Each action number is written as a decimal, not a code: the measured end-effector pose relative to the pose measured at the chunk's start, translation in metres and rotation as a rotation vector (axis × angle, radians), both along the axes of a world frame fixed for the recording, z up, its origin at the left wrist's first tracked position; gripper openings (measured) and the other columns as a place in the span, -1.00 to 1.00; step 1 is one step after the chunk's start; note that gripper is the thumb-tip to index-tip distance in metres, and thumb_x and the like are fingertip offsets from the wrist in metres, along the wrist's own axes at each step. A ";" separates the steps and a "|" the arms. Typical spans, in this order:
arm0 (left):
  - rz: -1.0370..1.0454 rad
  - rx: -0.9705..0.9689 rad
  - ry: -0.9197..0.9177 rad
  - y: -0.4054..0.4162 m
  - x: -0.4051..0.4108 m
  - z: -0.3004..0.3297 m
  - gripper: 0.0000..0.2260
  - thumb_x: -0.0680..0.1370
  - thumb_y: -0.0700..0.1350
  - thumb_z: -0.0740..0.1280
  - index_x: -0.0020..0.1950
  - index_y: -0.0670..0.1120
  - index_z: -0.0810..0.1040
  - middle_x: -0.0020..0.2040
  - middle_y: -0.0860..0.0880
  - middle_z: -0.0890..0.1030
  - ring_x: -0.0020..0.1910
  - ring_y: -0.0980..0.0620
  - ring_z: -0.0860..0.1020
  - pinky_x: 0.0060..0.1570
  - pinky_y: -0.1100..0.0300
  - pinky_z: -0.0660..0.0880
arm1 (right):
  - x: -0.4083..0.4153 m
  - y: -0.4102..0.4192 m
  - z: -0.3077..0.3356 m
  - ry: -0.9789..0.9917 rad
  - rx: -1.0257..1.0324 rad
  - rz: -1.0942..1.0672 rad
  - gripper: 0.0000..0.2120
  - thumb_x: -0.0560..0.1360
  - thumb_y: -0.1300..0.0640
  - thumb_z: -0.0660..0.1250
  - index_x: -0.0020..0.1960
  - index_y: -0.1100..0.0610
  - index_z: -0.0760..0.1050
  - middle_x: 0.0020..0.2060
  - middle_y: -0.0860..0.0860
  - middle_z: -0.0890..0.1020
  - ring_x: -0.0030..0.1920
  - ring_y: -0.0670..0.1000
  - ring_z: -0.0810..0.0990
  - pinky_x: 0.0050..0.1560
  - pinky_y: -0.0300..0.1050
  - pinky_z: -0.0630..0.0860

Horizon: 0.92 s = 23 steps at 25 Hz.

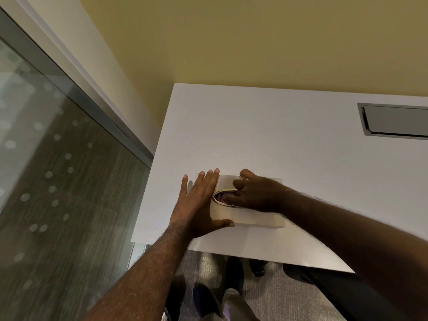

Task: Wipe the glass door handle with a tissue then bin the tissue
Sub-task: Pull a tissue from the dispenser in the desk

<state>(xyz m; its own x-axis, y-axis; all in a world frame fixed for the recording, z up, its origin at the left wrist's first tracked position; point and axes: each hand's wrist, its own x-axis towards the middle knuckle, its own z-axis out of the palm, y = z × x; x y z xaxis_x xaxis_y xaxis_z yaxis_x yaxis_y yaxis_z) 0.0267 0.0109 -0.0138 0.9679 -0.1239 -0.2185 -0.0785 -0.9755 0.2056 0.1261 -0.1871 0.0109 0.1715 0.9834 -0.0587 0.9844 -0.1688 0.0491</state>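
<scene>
Both forearms are reaching over white table (pixel 278 135); left hand (pixel 196 205) is lying flat, fingers spread, pressing left end of tissue box (pixel 254 218) near table's front-left corner; right hand (pixel 257 193) is dipping curled fingers into box's oval slot, grip hidden; glass wall (pixel 46 158) is standing at left

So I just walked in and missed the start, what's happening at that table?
A person is getting a tissue. The left hand lies flat on the left end of the tissue box, steadying it on the white table. The right hand has fingers reaching into the box's oval opening. No tissue is out yet, so the wiping has not begun.
</scene>
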 end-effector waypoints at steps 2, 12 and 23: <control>0.002 -0.003 0.006 0.000 0.001 0.001 0.15 0.25 0.64 0.10 0.59 0.08 -0.32 0.59 0.09 -0.22 0.56 0.03 -0.24 0.41 -0.08 -0.48 | -0.005 -0.006 0.002 -0.033 0.035 0.013 -0.56 0.48 0.23 0.40 0.27 0.09 0.31 -0.26 0.13 0.63 -0.18 0.16 0.53 -0.11 0.05 0.54; -0.011 0.061 0.028 -0.004 0.001 0.005 0.14 0.27 0.64 0.08 0.62 0.02 -0.25 0.66 0.00 -0.10 0.58 -0.01 -0.21 0.40 -0.11 -0.48 | -0.029 -0.025 0.018 -0.390 0.358 0.016 -0.64 0.50 0.22 0.35 0.27 0.08 0.37 -0.21 -0.04 0.67 -0.14 0.03 0.50 0.09 0.11 0.45; 0.010 0.142 0.067 -0.008 0.000 0.012 0.09 0.28 0.65 -0.08 0.60 0.06 -0.35 0.64 0.00 -0.26 0.61 -0.08 -0.25 0.42 -0.19 -0.48 | -0.048 -0.026 0.060 -0.406 0.463 -0.030 -0.70 0.58 0.22 0.25 0.30 0.15 0.38 -0.27 0.02 0.64 -0.30 0.03 0.59 0.22 0.23 0.41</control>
